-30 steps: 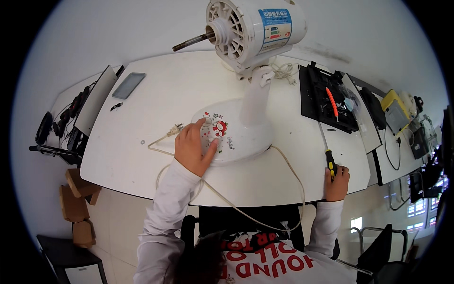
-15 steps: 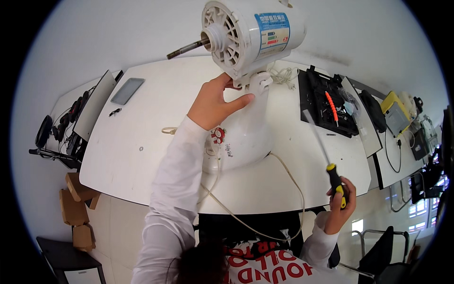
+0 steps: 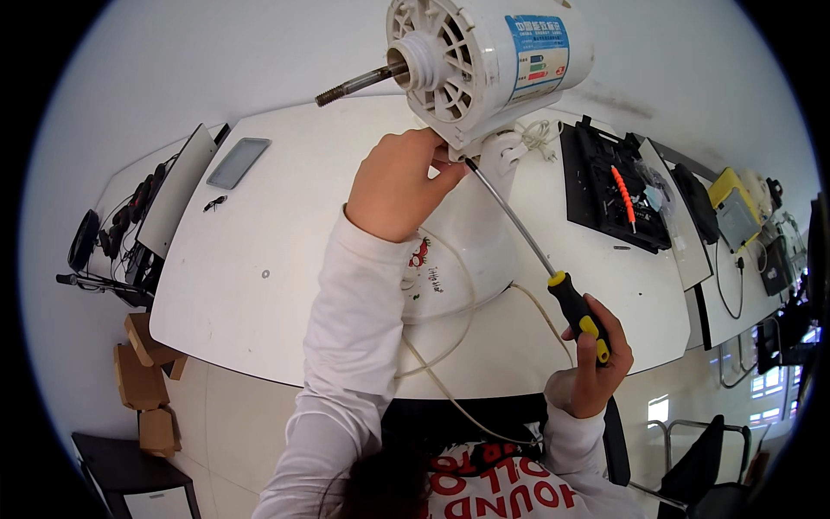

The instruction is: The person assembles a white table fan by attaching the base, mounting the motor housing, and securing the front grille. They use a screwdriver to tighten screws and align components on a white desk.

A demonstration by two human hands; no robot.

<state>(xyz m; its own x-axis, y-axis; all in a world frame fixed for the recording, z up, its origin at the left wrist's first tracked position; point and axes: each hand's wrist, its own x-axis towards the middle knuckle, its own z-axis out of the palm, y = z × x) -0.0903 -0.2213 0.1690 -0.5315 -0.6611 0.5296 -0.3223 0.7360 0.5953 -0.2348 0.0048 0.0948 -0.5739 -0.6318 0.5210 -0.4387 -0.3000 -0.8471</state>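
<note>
A white electric fan without blades stands on the table, its motor housing (image 3: 480, 73) at the top with a bare metal shaft (image 3: 363, 84) pointing left. Below the housing, my left hand (image 3: 399, 186) is closed at the fan's neck bracket (image 3: 462, 154); its fingertips are partly hidden there. My right hand (image 3: 603, 359) grips the black and yellow handle of a long screwdriver (image 3: 571, 298). The screwdriver slants up to the left, its tip at the bracket beside my left thumb. Beneath is the fan's white base (image 3: 484, 268) with a red printed figure.
On the white table (image 3: 242, 303) lie a grey phone-like slab (image 3: 239, 163), a small black cord (image 3: 215, 203) and a washer (image 3: 265, 274). A black tool case (image 3: 605, 212) holding an orange flexible shaft (image 3: 622, 199) lies to the right. The fan's cable (image 3: 437, 381) loops near the front edge.
The screwdriver has swung up and left, and its tip now meets the neck bracket. My left thumb has closed in toward the fingers. The fan appears farther right in view.
</note>
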